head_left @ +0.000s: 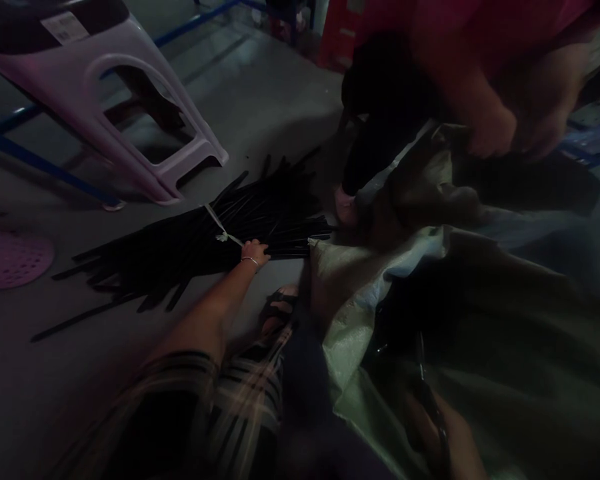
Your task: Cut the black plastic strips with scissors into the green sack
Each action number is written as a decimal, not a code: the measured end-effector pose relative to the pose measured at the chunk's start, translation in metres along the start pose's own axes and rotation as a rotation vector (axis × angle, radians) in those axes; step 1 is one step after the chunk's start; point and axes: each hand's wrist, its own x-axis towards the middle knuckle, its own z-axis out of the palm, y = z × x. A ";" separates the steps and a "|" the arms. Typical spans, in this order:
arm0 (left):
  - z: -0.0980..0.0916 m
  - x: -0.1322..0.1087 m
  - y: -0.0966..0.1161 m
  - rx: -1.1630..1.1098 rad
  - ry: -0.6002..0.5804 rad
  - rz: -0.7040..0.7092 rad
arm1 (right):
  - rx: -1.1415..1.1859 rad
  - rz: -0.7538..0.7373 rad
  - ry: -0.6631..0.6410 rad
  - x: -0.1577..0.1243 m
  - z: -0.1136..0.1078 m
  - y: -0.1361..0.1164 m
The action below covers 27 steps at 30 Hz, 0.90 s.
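- Left hand (256, 253): arm extended forward, palm down; grip rests on the bundle, clench unclear.
- Bundle of black strips (195, 247): lies on the concrete floor (250, 100), under the grip, beside a white tie (223, 235).
- Right hand (427, 427): dim, against a woven sack (350, 360); grip state cannot be told.

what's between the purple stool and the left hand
In the head view, the bundle of black strips, bound by a white tie, lies on the grey floor between the purple plastic stool and the left hand.
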 end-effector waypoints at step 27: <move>-0.199 -0.227 0.148 -0.491 0.701 0.829 | 1.145 -0.332 -0.002 -0.014 -0.044 -0.032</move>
